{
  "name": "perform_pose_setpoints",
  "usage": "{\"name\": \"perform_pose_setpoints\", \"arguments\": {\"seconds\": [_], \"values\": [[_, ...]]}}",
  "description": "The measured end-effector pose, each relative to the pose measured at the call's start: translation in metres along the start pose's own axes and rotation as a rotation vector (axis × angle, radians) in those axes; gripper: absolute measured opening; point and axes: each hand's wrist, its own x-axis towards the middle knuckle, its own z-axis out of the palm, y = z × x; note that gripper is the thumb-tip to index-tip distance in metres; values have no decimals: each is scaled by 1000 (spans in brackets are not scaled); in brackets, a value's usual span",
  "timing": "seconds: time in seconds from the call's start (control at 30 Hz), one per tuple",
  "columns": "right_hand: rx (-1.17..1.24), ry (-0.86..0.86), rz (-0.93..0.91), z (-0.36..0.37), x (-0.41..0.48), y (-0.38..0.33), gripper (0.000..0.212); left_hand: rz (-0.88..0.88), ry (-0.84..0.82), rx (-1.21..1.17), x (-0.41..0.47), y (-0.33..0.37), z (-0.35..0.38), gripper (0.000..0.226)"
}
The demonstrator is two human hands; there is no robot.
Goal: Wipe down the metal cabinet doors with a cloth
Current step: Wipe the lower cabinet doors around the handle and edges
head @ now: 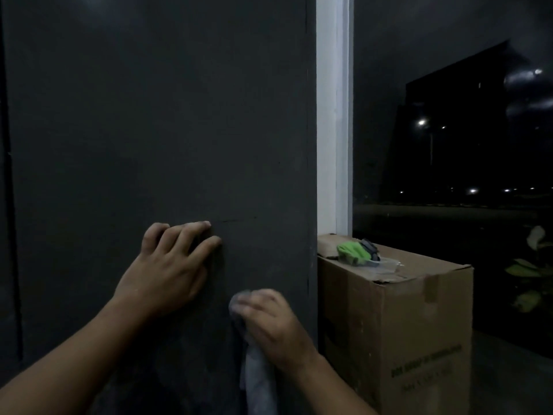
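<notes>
Two hands are on the dark metal cabinet door, and each one has its own job. The left hand holds nothing. Its fingers are a little bent and a little spread, and the tips touch the door, about halfway across it. I think it is there to hold the door steady so it does not swing or shake under the rubbing. The right hand is lower down and nearer the door's right edge. It looks blurry, so I cannot tell just how each finger lies, but the fingers are curled over a gray cloth and push the bunched top of it against the metal. The rest of the cloth hangs loose below the hand. A bunched cloth gives a thick pad to rub with, and that is likely why it is held this way. The hands are near each other but do not touch. Just beside the door, on the right, stands a cardboard box with a green thing on top; what it is I cannot tell. Behind the box are a white frame and a dark window. Most of the door is above the hands, so I guess plenty of wiping is left.
</notes>
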Motion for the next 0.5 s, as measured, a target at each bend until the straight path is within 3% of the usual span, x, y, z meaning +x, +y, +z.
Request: {"name": "perform_pose_setpoints", "arguments": {"seconds": [0.13,0.2,0.4,0.5], "values": [[43,416,541,0,49,-12,40,10,15,42,0,-1,4,56],[84,488,648,6,73,-18,42,25,19,68,1,-2,5,58],[-45,196,131,41,51,-29,50,24,53,58,0,-1,8,56],[-275,115,67,36,34,-15,51,17,74,59,0,-1,10,55]]}}
